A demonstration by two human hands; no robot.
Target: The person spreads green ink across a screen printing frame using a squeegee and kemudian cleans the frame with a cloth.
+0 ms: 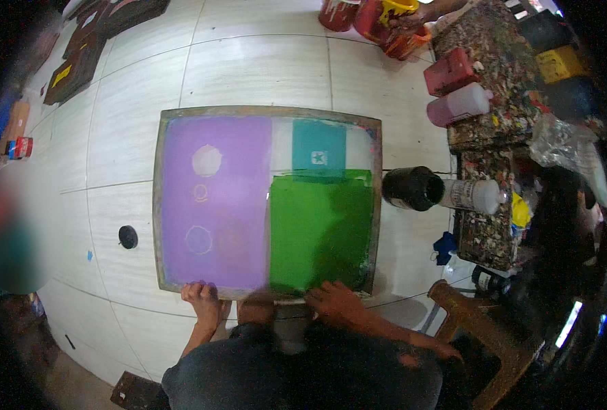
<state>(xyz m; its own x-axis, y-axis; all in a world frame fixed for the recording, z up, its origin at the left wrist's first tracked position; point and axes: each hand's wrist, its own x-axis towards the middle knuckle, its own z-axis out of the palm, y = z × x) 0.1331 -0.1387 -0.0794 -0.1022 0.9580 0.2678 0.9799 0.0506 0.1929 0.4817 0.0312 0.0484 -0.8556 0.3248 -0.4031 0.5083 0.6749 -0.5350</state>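
Note:
A wooden-edged screen printing frame [157,205] lies before me, its near edge toward my body. Its mesh is purple on the left, with several pale circles, and green at the lower right. A teal patch with a small white star mark sits at the upper right. At the near left corner, my left hand [201,298] has its fingers curled over the frame's edge. My right hand [335,302] grips the same edge near the right corner, fingers bent over the rim. The undersides of both hands are hidden.
Just right of the frame, an open black jar [414,188] touches or nearly touches a clear bottle [473,196]. A round black lid [128,237] lies left on the tiled floor [119,150]. Another person's hand [407,18] is over paint tubs at top right. A brown stool [477,328] stands lower right.

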